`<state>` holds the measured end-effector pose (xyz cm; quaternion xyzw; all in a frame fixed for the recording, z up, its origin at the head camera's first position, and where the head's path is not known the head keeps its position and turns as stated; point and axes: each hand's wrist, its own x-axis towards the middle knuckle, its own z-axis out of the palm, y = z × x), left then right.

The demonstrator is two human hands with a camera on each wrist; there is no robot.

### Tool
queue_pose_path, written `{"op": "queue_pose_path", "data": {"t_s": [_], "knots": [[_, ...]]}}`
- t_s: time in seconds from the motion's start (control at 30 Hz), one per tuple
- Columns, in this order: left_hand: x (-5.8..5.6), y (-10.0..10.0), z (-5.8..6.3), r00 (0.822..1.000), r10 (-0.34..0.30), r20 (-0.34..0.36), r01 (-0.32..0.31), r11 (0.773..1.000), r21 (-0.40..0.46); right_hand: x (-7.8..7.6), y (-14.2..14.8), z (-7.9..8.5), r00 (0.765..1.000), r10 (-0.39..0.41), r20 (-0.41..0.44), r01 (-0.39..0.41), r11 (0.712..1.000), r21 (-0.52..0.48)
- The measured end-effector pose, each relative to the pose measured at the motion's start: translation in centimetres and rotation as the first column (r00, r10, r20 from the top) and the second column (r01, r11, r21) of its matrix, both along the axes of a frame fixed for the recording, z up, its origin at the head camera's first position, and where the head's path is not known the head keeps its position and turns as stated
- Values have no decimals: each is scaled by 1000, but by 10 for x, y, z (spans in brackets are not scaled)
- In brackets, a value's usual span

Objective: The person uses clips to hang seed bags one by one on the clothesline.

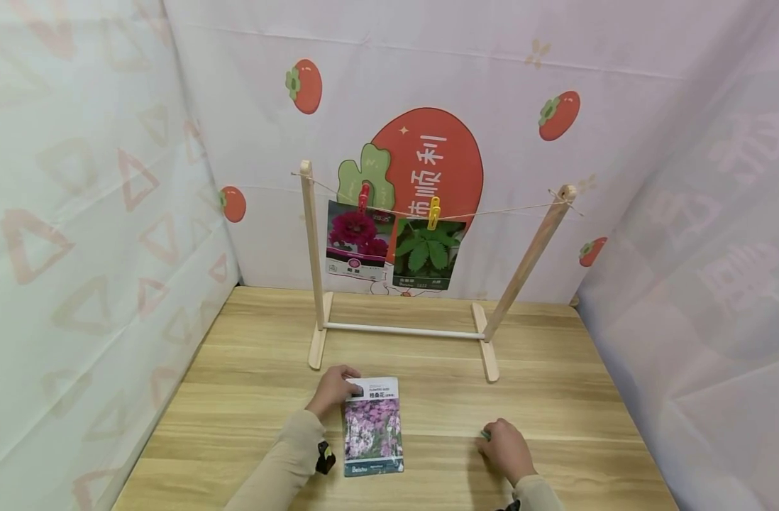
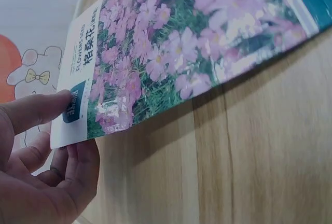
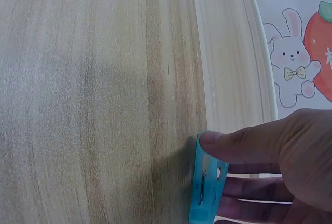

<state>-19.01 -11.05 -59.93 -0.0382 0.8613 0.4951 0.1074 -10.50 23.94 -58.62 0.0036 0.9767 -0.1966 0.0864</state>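
Observation:
A flower seed packet with a pink blossom photo is tilted up off the wooden table in the left wrist view. My left hand pinches its top left corner, thumb on the printed face and fingers behind. To the right, my right hand holds a blue-green clothespin between thumb and fingers, close over the table. Further back, a red clip and a yellow clip hold a magenta flower packet and a green leaf packet on a string.
The string runs between two wooden posts, the left post and the leaning right post. A white rod joins their feet. Printed cloth walls enclose the wooden table at the back and both sides.

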Motion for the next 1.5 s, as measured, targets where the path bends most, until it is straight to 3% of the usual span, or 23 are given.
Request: {"op": "queue_pose_path", "data": {"t_s": [0.1, 0.2, 0.4, 0.7, 1.2, 1.5], "knots": [[1, 0, -1, 997, 32, 63, -43, 983, 180, -1, 0, -1, 1000, 6, 1, -6, 1000, -12], [2, -1, 0, 993, 68, 98, -92, 959, 268, -3, -1, -4, 1000, 4, -2, -4, 1000, -25], [0, -2, -3, 988, 114, 100, -136, 958, 251, -4, -2, -8, 999, 15, -28, -16, 999, -31], [1, 1, -1, 966, 167, 199, -228, 912, 340, -3, -3, -9, 999, 10, -40, -11, 1000, -23], [2, 1, -3, 963, 160, 217, -230, 906, 356, -1, -4, -4, 1000, -5, -25, 5, 1000, -28], [-4, -1, 3, 971, 139, 196, -200, 919, 339, -3, -4, 1, 999, 6, -32, -6, 1000, -6]]}}
